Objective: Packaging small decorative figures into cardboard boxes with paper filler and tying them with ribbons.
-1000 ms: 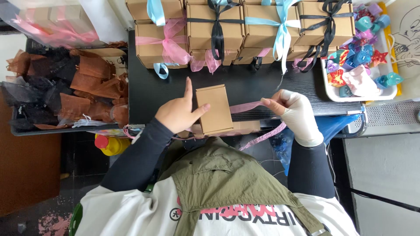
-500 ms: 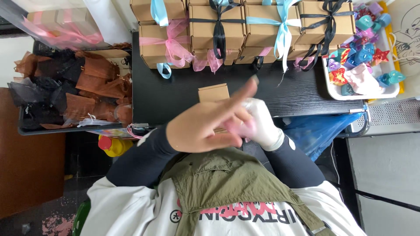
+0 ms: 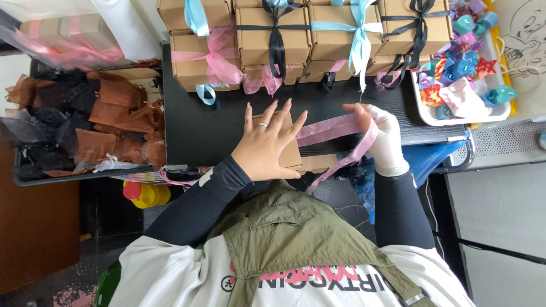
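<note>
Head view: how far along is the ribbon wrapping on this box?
Done: tied kraft boxes stacked at the back. In hand: left hand presses flat on a small kraft box; gloved right hand pulls pink ribbon from it. Left: no bow on this box yet.

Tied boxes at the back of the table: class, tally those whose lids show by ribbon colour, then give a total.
Pink-ribbon boxes: 1
Black-ribbon boxes: 2
Light-blue-ribbon boxes: 2
Total: 5
</note>
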